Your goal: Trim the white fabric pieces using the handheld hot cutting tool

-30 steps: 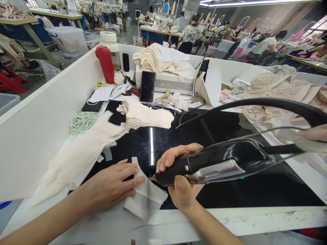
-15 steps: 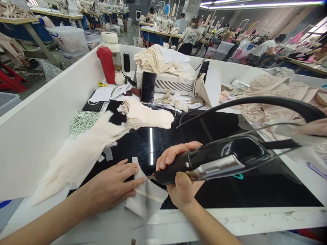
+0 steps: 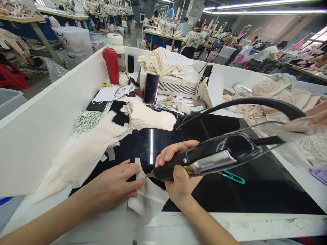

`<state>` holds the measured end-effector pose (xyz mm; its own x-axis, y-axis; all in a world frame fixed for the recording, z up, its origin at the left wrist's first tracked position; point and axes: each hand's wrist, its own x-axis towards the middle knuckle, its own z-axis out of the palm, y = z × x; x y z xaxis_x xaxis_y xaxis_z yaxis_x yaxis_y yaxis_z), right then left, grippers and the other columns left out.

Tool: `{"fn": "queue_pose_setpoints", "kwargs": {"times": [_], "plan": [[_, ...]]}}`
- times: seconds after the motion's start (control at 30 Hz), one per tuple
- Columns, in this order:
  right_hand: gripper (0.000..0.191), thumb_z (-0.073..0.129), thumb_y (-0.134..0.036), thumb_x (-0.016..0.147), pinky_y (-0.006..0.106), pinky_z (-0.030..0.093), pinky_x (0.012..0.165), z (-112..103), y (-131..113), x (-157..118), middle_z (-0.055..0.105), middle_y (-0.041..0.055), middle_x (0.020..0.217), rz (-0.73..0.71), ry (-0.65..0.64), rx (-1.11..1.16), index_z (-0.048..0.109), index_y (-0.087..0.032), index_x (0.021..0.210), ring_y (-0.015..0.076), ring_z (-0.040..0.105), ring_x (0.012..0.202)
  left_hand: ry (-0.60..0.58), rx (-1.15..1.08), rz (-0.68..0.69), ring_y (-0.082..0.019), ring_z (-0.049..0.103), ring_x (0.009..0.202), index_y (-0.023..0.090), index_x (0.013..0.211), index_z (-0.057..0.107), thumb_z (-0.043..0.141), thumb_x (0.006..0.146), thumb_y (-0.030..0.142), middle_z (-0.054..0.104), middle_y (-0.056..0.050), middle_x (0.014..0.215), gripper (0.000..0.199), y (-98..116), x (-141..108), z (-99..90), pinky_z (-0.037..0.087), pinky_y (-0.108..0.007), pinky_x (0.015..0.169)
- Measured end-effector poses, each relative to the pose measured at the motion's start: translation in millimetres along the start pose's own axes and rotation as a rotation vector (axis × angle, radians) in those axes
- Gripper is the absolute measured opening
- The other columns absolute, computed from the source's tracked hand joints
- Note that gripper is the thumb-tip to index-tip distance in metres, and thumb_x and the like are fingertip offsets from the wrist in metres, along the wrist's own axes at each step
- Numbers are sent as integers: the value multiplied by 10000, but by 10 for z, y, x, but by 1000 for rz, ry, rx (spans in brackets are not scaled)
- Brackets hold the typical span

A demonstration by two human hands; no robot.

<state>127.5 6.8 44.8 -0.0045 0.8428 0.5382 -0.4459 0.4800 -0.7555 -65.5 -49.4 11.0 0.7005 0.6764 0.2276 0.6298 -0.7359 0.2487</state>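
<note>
My left hand [image 3: 114, 185] lies flat with its fingers spread on a pale fabric piece [image 3: 153, 197] near the front edge of the black panel [image 3: 217, 194]. My right hand [image 3: 178, 173] is wrapped round a black handheld tool [image 3: 209, 156] with a metal lever. The tool's small pointed tip is at the fabric, just beside my left fingertips. A stack of cream fabric pieces [image 3: 153, 117] lies behind my hands, and a long cream fabric piece [image 3: 81, 153] lies to the left.
Another person's hand [image 3: 311, 119] is at the right, by the tool's rear end. Light green cord [image 3: 87, 123], a phone [image 3: 151, 88], a red cup [image 3: 110, 66] and a teal clip [image 3: 233, 177] are on the table. Beige fabric [image 3: 265, 102] is heaped at the right.
The view has shifted slightly. The tool's rear end and the other person's hand have moved left, uncovering more of the teal clip. My hands keep nearly the same pose.
</note>
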Motion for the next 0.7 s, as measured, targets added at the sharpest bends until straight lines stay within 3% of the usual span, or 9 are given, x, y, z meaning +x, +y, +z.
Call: {"fn": "queue_pose_setpoints", "kwargs": {"times": [0.13,0.7], "plan": [[380,736,-453,919,279,536,538,27,23,29,575,-42,821,-15,1,-23,511,-327,1198,139,584,610,20,-8,-4,-249,662,1109,232,1283,637,584,1008,190,626,-110,1202,283,0,12,2,497,-477,1126],[328,755,-323,919,267,561,600,67,112,85,608,-39,854,4,15,125,557,-303,1179,124,595,673,26,-15,-7,-257,650,1118,222,1318,622,567,1023,202,614,-117,1218,301,11,-7,32,483,-488,1129]]}}
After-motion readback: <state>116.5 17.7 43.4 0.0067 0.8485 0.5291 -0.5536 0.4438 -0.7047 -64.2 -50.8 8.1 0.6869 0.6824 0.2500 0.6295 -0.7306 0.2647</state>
